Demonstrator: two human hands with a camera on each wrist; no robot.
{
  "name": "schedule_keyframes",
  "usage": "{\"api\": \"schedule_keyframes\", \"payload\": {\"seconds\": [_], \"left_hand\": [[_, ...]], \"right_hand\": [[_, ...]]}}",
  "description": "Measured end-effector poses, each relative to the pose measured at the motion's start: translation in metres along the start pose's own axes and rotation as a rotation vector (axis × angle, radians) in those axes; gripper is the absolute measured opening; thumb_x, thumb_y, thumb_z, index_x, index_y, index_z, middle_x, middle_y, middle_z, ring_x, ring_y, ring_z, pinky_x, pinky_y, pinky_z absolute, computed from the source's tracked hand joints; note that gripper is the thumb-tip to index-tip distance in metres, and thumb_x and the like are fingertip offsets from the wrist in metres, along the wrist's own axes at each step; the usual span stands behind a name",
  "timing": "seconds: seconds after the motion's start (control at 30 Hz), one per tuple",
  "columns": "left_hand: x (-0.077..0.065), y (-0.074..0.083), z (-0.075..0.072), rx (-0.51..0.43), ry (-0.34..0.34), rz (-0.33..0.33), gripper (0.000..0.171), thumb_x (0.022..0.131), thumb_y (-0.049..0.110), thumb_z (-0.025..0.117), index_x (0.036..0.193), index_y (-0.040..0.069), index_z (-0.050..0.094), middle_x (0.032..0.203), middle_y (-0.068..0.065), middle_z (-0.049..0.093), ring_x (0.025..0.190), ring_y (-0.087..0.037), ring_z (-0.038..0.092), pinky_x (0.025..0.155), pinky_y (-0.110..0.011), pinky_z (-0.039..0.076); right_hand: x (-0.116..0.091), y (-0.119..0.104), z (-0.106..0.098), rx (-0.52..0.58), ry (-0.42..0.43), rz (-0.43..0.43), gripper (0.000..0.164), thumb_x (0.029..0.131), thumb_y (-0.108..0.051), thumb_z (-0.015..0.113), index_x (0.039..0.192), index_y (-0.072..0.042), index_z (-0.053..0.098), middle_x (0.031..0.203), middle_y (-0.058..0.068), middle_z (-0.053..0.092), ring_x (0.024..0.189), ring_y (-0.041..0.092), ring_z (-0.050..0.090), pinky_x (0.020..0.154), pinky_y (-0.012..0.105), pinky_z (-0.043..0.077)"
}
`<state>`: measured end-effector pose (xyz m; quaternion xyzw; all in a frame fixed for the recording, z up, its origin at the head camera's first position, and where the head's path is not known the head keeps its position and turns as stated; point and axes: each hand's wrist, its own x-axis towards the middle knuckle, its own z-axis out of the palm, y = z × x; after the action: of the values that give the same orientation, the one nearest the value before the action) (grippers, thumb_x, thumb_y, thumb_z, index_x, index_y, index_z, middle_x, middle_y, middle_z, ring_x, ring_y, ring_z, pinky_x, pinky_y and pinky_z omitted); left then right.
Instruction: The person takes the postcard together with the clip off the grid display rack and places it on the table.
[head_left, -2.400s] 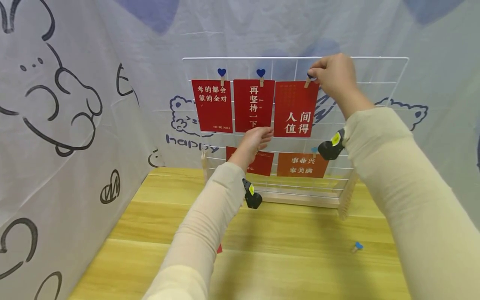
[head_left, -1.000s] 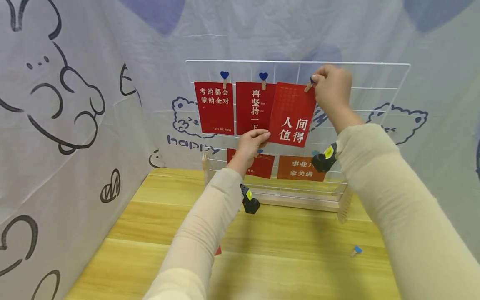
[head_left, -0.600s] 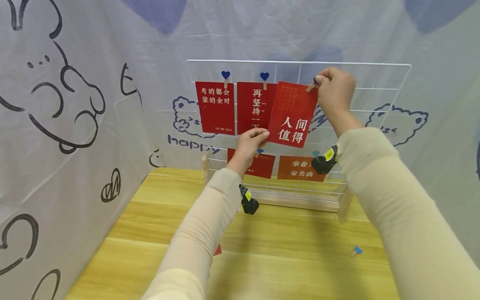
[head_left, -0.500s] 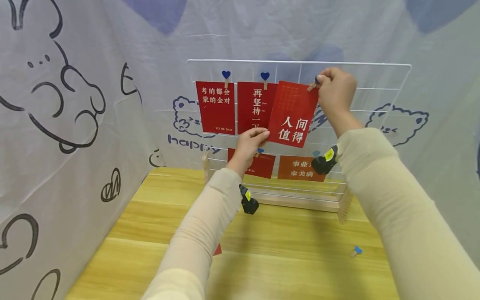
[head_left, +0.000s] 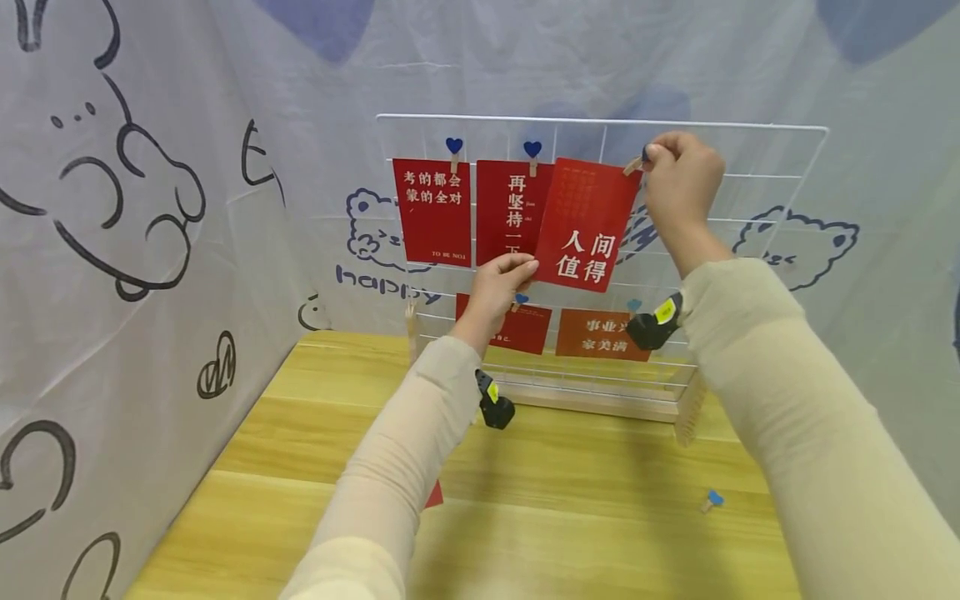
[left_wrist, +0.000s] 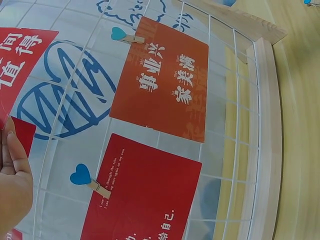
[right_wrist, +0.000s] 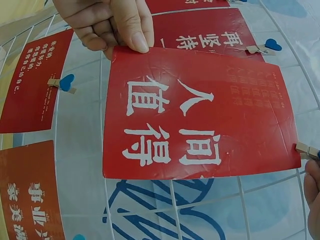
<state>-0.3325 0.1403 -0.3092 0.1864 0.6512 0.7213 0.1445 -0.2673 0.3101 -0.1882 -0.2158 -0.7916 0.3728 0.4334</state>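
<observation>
My left hand (head_left: 491, 293) pinches the lower left corner of a red card (head_left: 583, 208) with large white characters, thumb in front. The card tilts in front of a white wire grid (head_left: 750, 127) and overlaps the neighbouring red card (head_left: 513, 200). At its upper right corner, my right hand (head_left: 684, 177) pinches a small wooden clothespin (head_left: 633, 166) with a dark blue heart. In the right wrist view the clothespin's tip (right_wrist: 301, 148) meets the card's edge; I cannot tell whether it still bites the card or a wire.
Another red card (head_left: 432, 212) hangs at the upper left, with heart clothespins on the top row. Below hang a red card (left_wrist: 145, 192) and an orange card (left_wrist: 161, 80). A loose blue-heart clothespin (head_left: 712, 500) and a partly hidden red card (head_left: 434, 496) lie on the wooden table (head_left: 585, 550).
The card hung straight; my left hand, at first beside its lower corner, took hold and swung its bottom out to the left. The right hand with the clothespin has shifted slightly right.
</observation>
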Motion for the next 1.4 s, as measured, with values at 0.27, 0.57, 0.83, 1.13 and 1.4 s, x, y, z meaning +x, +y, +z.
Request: {"api": "schedule_keyframes", "payload": {"seconds": [0.27, 0.57, 0.83, 1.13, 1.4], "left_hand": [[-0.005, -0.002, -0.003, -0.012, -0.002, -0.002, 0.023, 0.084, 0.019, 0.057, 0.101, 0.005, 0.060, 0.080, 0.000, 0.055, 0.075, -0.015, 0.050, 0.067, -0.044, 0.038], [-0.012, -0.009, -0.004, -0.069, -0.004, 0.012, 0.021, 0.083, 0.013, 0.057, 0.100, 0.000, 0.059, 0.080, -0.001, 0.055, 0.076, -0.020, 0.050, 0.075, -0.038, 0.041], [-0.024, -0.016, -0.004, -0.052, 0.000, -0.004, 0.023, 0.083, 0.013, 0.057, 0.101, -0.001, 0.059, 0.093, -0.005, 0.057, 0.084, -0.017, 0.055, 0.078, -0.025, 0.045], [-0.037, -0.026, -0.006, -0.058, 0.020, -0.037, 0.022, 0.082, 0.013, 0.058, 0.100, 0.000, 0.060, 0.089, -0.004, 0.058, 0.078, -0.014, 0.056, 0.077, -0.026, 0.046], [-0.045, -0.033, -0.008, -0.078, 0.018, -0.026, 0.021, 0.083, 0.010, 0.056, 0.099, -0.004, 0.058, 0.085, -0.003, 0.056, 0.075, -0.013, 0.056, 0.077, -0.027, 0.046]], "right_hand": [[-0.002, 0.000, -0.007, 0.173, 0.030, 0.061, 0.009, 0.087, -0.010, 0.049, 0.083, -0.008, 0.056, 0.078, -0.001, 0.054, 0.074, 0.007, 0.055, 0.063, 0.018, 0.042], [-0.010, 0.009, -0.017, 0.271, -0.001, 0.099, 0.007, 0.087, -0.011, 0.050, 0.080, -0.012, 0.051, 0.075, -0.004, 0.048, 0.071, 0.006, 0.054, 0.067, 0.019, 0.043], [-0.017, 0.017, -0.022, 0.402, -0.073, 0.162, 0.008, 0.087, -0.008, 0.049, 0.080, -0.012, 0.048, 0.075, -0.002, 0.053, 0.069, 0.007, 0.055, 0.071, 0.020, 0.046], [-0.031, 0.027, -0.025, 0.481, -0.100, 0.183, 0.003, 0.087, -0.009, 0.049, 0.086, -0.007, 0.051, 0.080, 0.000, 0.056, 0.073, 0.010, 0.057, 0.075, 0.021, 0.046], [-0.042, 0.036, -0.026, 0.478, -0.114, 0.208, 0.006, 0.087, -0.012, 0.049, 0.088, -0.007, 0.053, 0.081, 0.002, 0.057, 0.077, 0.012, 0.058, 0.077, 0.022, 0.045]]}}
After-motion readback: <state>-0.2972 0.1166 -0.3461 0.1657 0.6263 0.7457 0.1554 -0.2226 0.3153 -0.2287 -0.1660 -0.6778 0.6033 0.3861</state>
